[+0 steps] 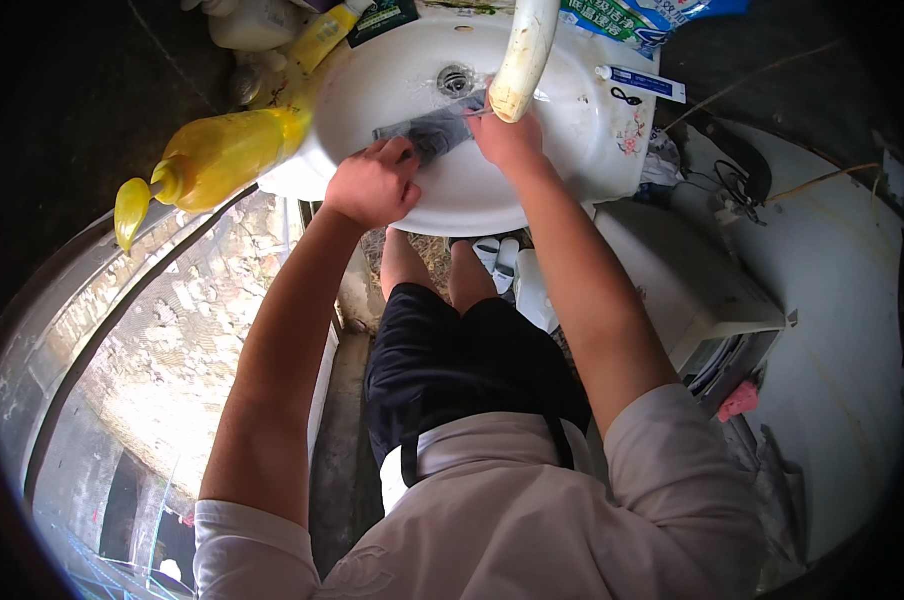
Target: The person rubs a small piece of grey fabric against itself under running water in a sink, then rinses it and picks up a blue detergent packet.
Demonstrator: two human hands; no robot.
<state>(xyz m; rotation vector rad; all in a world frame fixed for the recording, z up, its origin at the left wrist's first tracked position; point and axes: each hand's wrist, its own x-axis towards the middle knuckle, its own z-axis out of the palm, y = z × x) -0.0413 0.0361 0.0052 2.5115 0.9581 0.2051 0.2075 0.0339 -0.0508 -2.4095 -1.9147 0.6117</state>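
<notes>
A wet grey cloth [440, 133], possibly a sock, stretches between my hands over the white ceramic washbasin [572, 165]. My left hand [377, 180] grips its near left end with curled fingers, close to the basin's front rim. At the other end, my right hand [508, 135] has its fingers closed on the cloth. A yellowed white curved spout [527, 64] hangs over that hand and hides part of its fingers. Just behind the cloth is the metal drain [455, 79], with water around it.
A yellow pump bottle [223, 157] lies on the left beside the basin. Along the back stand a white bottle [249, 26], a yellow tube [328, 34] and a blue-green packet [624, 22]. A toothpaste-like tube [643, 82] and a black hair tie [626, 96] rest on the right ledge.
</notes>
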